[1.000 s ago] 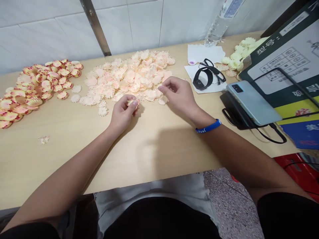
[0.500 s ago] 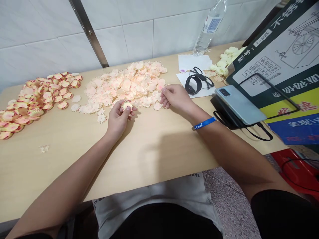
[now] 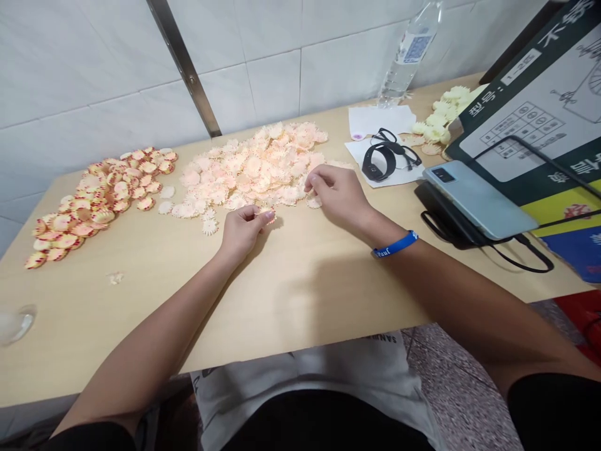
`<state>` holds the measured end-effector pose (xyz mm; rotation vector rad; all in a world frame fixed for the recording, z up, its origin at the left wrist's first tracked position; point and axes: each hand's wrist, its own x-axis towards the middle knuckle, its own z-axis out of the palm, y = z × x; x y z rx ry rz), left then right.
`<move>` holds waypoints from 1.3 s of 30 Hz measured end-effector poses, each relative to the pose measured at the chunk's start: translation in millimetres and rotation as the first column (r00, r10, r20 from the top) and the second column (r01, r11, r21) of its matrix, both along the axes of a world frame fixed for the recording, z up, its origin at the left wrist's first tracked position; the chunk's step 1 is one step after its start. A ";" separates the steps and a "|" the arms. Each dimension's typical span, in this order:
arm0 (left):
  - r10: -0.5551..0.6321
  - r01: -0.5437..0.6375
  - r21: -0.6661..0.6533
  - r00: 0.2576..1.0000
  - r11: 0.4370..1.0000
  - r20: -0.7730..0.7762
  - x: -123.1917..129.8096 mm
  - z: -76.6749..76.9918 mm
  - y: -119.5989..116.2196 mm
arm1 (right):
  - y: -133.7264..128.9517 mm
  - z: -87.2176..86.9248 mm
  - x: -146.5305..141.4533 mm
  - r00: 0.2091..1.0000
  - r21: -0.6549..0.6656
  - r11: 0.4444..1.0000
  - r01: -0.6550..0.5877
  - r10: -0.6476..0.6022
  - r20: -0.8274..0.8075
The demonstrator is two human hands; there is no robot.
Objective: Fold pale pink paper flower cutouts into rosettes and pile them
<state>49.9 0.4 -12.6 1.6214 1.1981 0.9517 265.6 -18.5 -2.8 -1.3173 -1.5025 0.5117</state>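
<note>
Between the thumb and fingers of my left hand point(image 3: 245, 232) is a small artificial flower petal piece point(image 3: 271, 215) with a frilly, red-tipped edge, mostly covered by the hand. My right hand point(image 3: 340, 193) is at the right edge of a pile of pale pink frilled petal pieces point(image 3: 253, 166). Its fingers are curled and pinched together, and whatever is in them is hidden. On the left lies a second heap of cupped, yellowish petal pieces with red edges point(image 3: 101, 200). A few loose pale pieces point(image 3: 166, 200) sit between the two heaps.
To the right stand a water bottle point(image 3: 408, 56), white paper point(image 3: 380, 119) with glasses and a black wristband point(image 3: 378, 161), a phone point(image 3: 481, 197) on a black object, and a printed cardboard box point(image 3: 521, 131). Pale yellow-green flowers point(image 3: 444, 113) lie behind. A clear, blurred object point(image 3: 16, 324) is at far left.
The view has shifted left. My left hand has turned over, so the petal piece it holds is now mostly covered. My right hand remains by the pink pile, fingers still pinched.
</note>
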 end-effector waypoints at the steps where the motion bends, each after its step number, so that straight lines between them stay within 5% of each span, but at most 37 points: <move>1: -0.016 0.016 0.010 1.000 1.000 -0.010 -0.2 -0.1 0.1 | -2.2 0.2 -4.1 0.999 -0.017 0.999 -0.036 0.036 -0.006; 12: -0.081 0.082 -0.022 0.996 0.996 0.030 1.3 1.3 -1.7 | -17.1 -8.2 -34.4 0.941 -0.166 0.927 -0.336 0.322 -0.106; 22: -0.076 0.076 0.041 0.997 0.996 -0.014 4.5 2.7 -5.8 | -16.6 -10.4 -41.9 0.865 -0.214 0.881 -0.421 0.319 -0.387; 32: -0.115 0.117 -0.005 0.983 0.993 0.143 -0.7 0.4 1.8 | -8.7 -13.3 -33.8 0.860 -0.249 0.897 -0.365 0.223 -0.458; 39: -0.111 0.109 0.017 0.979 0.994 0.170 -2.5 -1.7 3.6 | -6.6 -17.6 -33.3 0.828 -0.206 0.888 -0.411 0.270 -0.492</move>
